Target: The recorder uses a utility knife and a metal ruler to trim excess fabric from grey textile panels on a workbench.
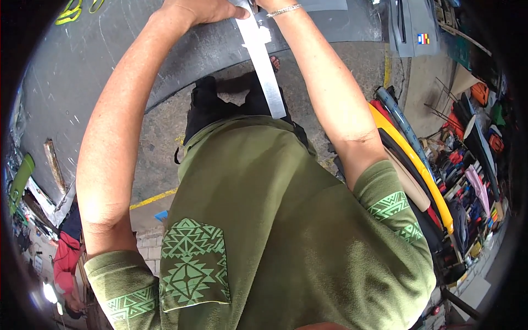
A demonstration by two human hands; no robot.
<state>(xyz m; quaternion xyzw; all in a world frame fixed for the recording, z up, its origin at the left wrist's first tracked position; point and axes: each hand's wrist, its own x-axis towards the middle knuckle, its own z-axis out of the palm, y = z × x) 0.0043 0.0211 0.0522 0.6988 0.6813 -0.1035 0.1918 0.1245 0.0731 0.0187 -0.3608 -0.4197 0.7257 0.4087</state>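
At the top edge, my left hand (203, 7) has its thumb on a long flat silvery-white strip (267, 77), which looks like a metal ruler. The strip runs from between my hands, past the table's near edge, toward my waist. White patches, perhaps glare or scraps, show partway down it. Just right of the strip's upper end is my right hand (268, 4), mostly cut off, with a chain bracelet (284, 10) at the wrist. Its visible fingers look curled by a small dark thing I cannot make out. Under both hands lies a grey sheet-like work surface (110, 49).
A yellow-green strap (69, 12) lies at the far left. Grey fabric (401, 33) with a small coloured patch hangs at the right. Rolls and a yellow curved piece (418, 159) stand beside crowded shelves. Behind me at lower left is a person in red (66, 258).
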